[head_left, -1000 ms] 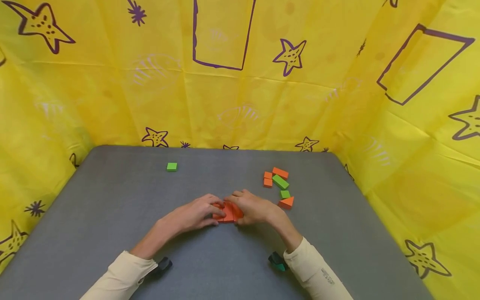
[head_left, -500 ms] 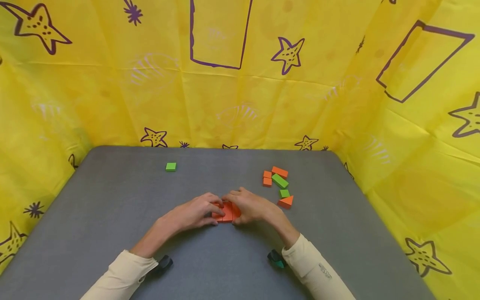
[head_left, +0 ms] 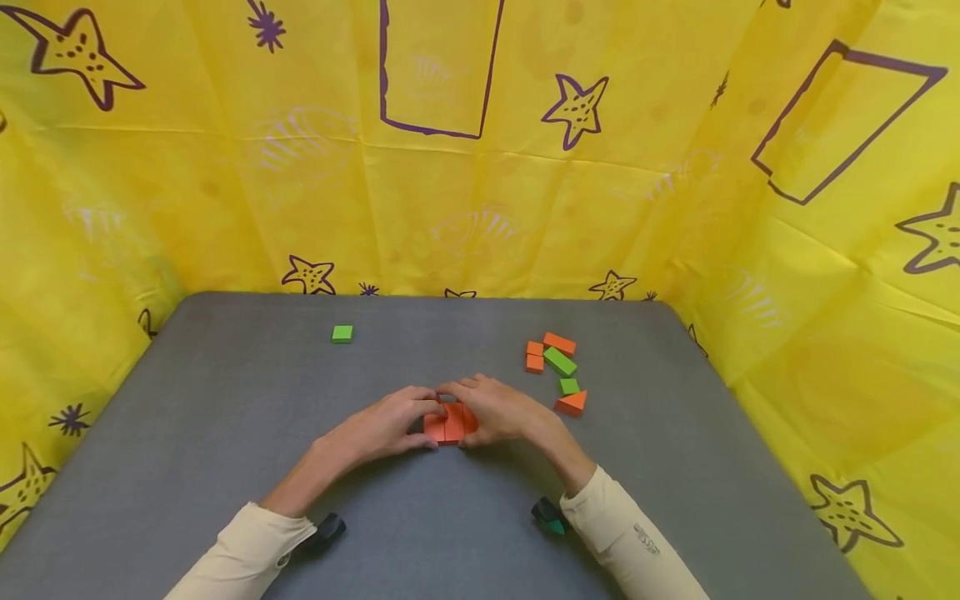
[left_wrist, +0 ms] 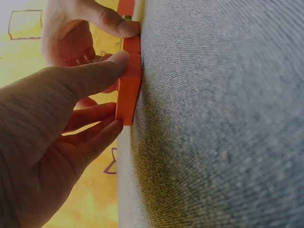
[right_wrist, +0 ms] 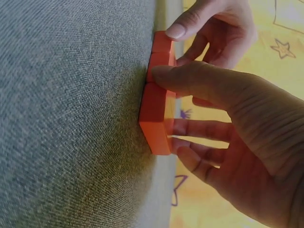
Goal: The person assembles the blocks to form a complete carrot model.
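Observation:
Three orange-red blocks lie side by side on the grey table, forming a short row: a left block (head_left: pixel 433 430), a middle block (head_left: pixel 453 425) and a right block (head_left: pixel 470 419). My left hand (head_left: pixel 384 423) grips the left block, thumb on its near face and fingers behind it. From the other end, my right hand (head_left: pixel 501 410) holds the row. In the right wrist view its thumb presses near the joint of the middle and right blocks (right_wrist: pixel 156 104), with its fingers at the far side. Fingers of both hands meet behind the row and partly hide it.
A lone green block (head_left: pixel 342 334) lies at the back left. To the right, several orange and green blocks (head_left: pixel 560 362) form a loose group, with an orange triangular block (head_left: pixel 572 404) nearest. Yellow patterned cloth (head_left: pixel 420 200) surrounds the table (head_left: pixel 225 400) at back and sides.
My right hand has slid slightly left along the row, and the right block sits a little further left. The left fingers have drawn back a bit, showing more of the left block.

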The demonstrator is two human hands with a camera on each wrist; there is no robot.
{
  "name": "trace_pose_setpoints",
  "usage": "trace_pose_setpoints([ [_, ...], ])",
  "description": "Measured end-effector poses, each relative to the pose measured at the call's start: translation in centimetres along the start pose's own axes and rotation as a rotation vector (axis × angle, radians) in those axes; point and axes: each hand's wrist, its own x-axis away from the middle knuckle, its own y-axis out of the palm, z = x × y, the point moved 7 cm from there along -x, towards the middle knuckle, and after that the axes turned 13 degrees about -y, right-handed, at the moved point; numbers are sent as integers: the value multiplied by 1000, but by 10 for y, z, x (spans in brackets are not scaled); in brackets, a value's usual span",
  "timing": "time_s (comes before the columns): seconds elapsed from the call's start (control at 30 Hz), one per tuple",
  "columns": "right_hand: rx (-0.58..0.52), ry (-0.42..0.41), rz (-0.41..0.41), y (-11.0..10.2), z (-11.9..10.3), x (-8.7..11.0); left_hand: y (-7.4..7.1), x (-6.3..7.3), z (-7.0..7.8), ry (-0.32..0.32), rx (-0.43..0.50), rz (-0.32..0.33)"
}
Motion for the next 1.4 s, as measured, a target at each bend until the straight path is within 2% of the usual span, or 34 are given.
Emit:
trace_pose_setpoints([
  [0.37,-22,-24,-9,-2,0,6,5,-4,-4,-24,44,-49],
  [0.7,-41,-20,16,0,0,6,4,-7,-6,-3,77,-34],
  [1.23,-50,-6,23,2,1,5,5,-6,-6,-31,94,-17],
  [1.4,-74,4,8,-1,1,8,3,-4,-5,-16,79,-22],
])
